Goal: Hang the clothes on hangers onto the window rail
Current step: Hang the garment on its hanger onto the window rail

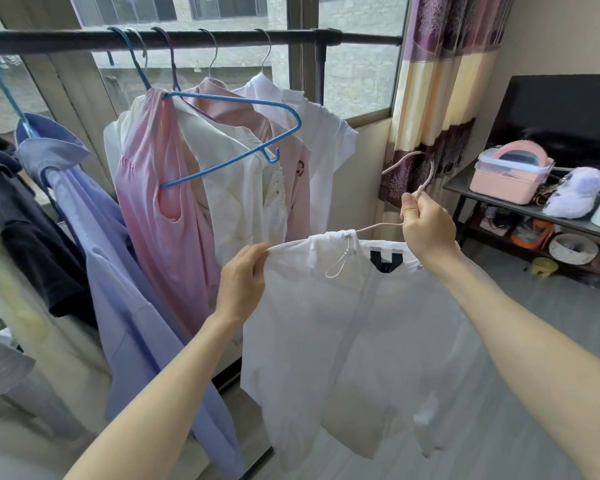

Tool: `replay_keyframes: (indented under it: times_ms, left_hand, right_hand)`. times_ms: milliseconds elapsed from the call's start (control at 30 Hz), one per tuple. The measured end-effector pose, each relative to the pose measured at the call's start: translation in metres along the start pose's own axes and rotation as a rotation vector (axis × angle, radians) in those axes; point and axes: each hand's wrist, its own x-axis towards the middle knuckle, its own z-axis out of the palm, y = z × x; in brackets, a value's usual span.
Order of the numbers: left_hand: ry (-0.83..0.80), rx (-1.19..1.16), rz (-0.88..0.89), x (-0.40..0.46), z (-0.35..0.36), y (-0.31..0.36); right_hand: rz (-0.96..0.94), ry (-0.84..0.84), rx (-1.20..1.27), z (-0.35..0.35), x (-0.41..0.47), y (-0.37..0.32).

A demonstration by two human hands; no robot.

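Note:
A white garment (pixel 343 327) hangs on a pale pink hanger (pixel 425 178) below and right of the dark window rail (pixel 187 39). My right hand (pixel 426 226) grips the hanger's neck, its hook pointing up toward the curtain. At the garment's left shoulder, my left hand (pixel 243 282) pinches the fabric edge. Several clothes hang on the rail: a pink top (pixel 160 216) on a blue hanger (pixel 243 133), a cream shirt (pixel 229 188), a white shirt (pixel 319 140) and a lilac shirt (pixel 118 299).
A striped purple curtain (pixel 440 98) hangs right of the rail. Further right, a low shelf (pixel 465 188) carries a pink box (pixel 510 174), a white plush thing and bowls. Dark clothes (pixel 21 216) hang at the far left.

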Motion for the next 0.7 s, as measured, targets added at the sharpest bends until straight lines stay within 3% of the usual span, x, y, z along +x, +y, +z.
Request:
replay_keyframes:
  times_ms: [67, 133, 233, 367, 533, 700]
  left_hand:
    - [0.046, 0.022, 0.025, 0.002, -0.001, -0.002]
    - [0.054, -0.043, -0.089, 0.005, -0.004, -0.001]
    - [-0.037, -0.09, -0.32, 0.009, -0.008, -0.004]
    - [-0.198, -0.056, -0.43, 0.002, -0.013, -0.013]
    - [-0.363, -0.191, -0.301, 0.005, -0.018, -0.001]
    - [-0.389, 0.018, -0.046, 0.013, -0.014, 0.01]
  right_hand:
    - [-0.031, -0.005, -0.006, -0.002, -0.003, 0.003]
    - [-0.076, -0.009, -0.021, -0.001, -0.008, 0.005]
    - [-0.114, -0.018, 0.007, 0.002, -0.013, 0.005]
    - [-0.066, 0.008, 0.108, 0.005, -0.009, 0.003]
    - [-0.102, -0.037, 0.097, 0.01, -0.008, -0.003]
    - [-0.111, -0.088, 0.091, 0.015, -0.006, -0.018]
